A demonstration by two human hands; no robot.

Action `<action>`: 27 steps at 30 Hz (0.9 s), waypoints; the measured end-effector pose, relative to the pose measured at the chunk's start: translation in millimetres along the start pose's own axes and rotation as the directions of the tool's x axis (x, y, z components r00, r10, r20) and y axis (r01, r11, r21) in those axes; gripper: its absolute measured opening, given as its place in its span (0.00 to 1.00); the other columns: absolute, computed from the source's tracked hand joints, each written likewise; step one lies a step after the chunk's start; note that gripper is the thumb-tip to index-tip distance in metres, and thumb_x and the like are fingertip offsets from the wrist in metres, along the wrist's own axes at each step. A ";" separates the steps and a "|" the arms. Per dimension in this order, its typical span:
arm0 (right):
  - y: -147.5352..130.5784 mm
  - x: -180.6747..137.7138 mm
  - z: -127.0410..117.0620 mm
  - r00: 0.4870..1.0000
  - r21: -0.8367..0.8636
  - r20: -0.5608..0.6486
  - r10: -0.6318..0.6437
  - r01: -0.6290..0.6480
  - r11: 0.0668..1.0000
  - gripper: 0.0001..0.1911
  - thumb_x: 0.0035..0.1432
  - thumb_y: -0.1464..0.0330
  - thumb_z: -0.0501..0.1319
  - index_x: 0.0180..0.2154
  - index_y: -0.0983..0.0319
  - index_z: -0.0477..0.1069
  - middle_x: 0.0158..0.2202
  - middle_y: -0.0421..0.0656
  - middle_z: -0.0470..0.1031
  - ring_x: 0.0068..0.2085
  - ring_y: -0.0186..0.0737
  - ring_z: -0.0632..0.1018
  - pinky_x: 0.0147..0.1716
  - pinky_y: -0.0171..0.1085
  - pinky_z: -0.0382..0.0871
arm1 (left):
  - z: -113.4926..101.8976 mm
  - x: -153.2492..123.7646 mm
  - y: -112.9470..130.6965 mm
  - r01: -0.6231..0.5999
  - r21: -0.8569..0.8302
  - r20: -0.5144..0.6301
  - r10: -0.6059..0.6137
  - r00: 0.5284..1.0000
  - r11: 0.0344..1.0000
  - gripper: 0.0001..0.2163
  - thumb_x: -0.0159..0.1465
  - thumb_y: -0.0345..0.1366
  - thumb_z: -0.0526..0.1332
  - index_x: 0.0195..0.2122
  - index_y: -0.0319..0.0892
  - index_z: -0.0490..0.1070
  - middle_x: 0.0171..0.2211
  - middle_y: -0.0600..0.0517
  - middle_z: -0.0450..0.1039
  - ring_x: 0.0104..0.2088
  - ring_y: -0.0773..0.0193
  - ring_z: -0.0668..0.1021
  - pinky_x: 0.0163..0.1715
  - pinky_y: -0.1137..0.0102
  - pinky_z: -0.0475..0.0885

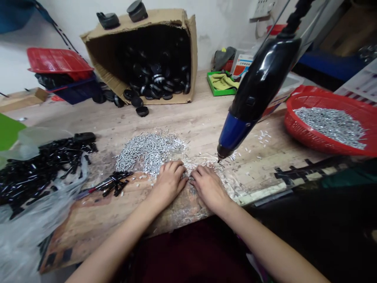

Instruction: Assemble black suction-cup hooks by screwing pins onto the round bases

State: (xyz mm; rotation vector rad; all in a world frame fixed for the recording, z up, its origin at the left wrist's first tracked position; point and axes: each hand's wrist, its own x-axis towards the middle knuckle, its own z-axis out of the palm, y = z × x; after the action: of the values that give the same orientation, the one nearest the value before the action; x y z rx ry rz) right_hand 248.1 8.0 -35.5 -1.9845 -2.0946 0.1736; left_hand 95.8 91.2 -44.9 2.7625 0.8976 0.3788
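Observation:
My left hand [169, 179] rests at the near edge of a pile of small silvery metal pins [141, 147], fingers curled and closed. Just across from it, my right hand [208, 188] is closed too, its fingertips almost meeting the left ones. Whatever they pinch is too small or hidden to make out. Right of the hands hangs a black and blue electric screwdriver [247, 94], tip down, touched by neither hand. A few black plastic parts [118, 182] lie left of my left hand beside a thin pen-like tool [96, 185].
A cardboard box [192, 59] of round black parts lies on its side at the back. Black pieces [44, 169] heap on plastic at left. A red basket [297, 131] of metal pins stands at right. Near it is a green tray [210, 80] with a yellow cloth.

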 end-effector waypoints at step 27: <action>-47.1 93.9 -20.5 0.990 0.271 -0.132 -0.053 0.088 0.959 0.07 0.58 0.74 0.56 0.34 0.60 0.72 0.36 0.45 0.73 0.39 0.45 0.74 0.39 0.41 0.68 | -69.9 1.5 -76.5 0.115 -0.286 -0.154 -0.164 0.974 0.951 0.07 0.62 0.30 0.55 0.38 0.45 0.70 0.41 0.49 0.73 0.45 0.59 0.73 0.48 0.63 0.69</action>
State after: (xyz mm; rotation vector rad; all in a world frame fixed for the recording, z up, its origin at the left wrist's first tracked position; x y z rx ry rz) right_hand 204.2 96.6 5.5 -1.7109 -1.9401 0.3040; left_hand 33.9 161.0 0.2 2.4232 0.9914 0.6765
